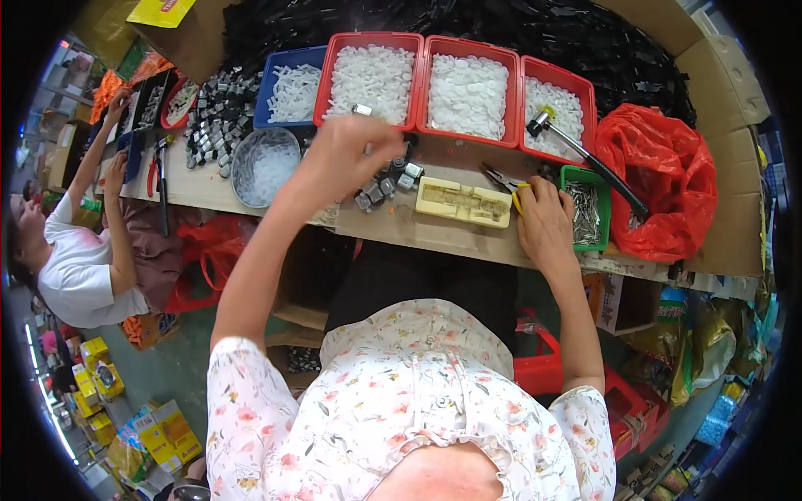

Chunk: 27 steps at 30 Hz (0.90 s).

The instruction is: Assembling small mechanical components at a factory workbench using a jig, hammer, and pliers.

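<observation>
Over the front edge of a red bin of white plastic pieces (373, 79), my left hand (351, 154) is raised with its fingers curled, slightly blurred. A small metal-and-white part (361, 109) shows just beyond its knuckles; whether the fingers hold anything is hidden. My right hand (545, 215) rests on the table, closed around the yellow handles of pliers (499, 177), whose jaws point away to the left. A cream plastic block with recesses (464, 202) lies left of that hand. Small metal parts (386, 185) are heaped between the block and my left forearm.
More red bins (469, 96) stand behind, beside a blue bin (292, 88). A round bowl (265, 171) sits left. Right are a green tray of metal pins (587, 209), a hammer (589, 154) and a red bag (656, 179). A co-worker (79, 259) works at far left.
</observation>
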Tool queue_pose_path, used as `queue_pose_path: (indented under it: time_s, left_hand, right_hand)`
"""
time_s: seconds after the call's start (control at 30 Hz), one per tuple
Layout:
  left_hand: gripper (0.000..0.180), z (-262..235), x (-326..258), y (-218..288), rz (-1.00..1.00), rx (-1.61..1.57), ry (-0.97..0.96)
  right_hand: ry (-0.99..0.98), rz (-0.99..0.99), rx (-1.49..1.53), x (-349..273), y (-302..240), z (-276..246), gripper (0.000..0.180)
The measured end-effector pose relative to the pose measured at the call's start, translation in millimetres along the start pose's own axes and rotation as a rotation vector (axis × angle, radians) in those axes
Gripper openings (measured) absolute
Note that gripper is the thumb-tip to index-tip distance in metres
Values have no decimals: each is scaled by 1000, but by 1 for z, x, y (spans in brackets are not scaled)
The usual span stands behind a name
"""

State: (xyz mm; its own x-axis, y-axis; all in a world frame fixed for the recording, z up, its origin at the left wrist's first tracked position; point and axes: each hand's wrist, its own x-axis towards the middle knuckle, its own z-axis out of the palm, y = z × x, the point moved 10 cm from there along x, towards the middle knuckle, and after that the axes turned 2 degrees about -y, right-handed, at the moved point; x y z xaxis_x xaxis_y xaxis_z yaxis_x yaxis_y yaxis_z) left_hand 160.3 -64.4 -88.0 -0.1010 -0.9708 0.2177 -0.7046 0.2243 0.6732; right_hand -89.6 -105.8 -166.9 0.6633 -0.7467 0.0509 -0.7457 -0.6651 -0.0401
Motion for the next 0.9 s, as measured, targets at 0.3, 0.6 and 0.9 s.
queue_pose_path:
  time_s: [0.3, 0.6, 0.9]
  left_hand:
    - [24, -35, 178, -121, -102, 476, 295]
    - [27, -65, 184, -126, 82, 427, 527]
    - [30, 4, 68, -21, -174, -855, 354]
  right_hand:
    - [-65, -28, 158, -7, -3, -5, 44]
    - [-81, -49, 206, 0, -2, -13, 41]
    - [288, -104, 669, 36, -27, -79, 36]
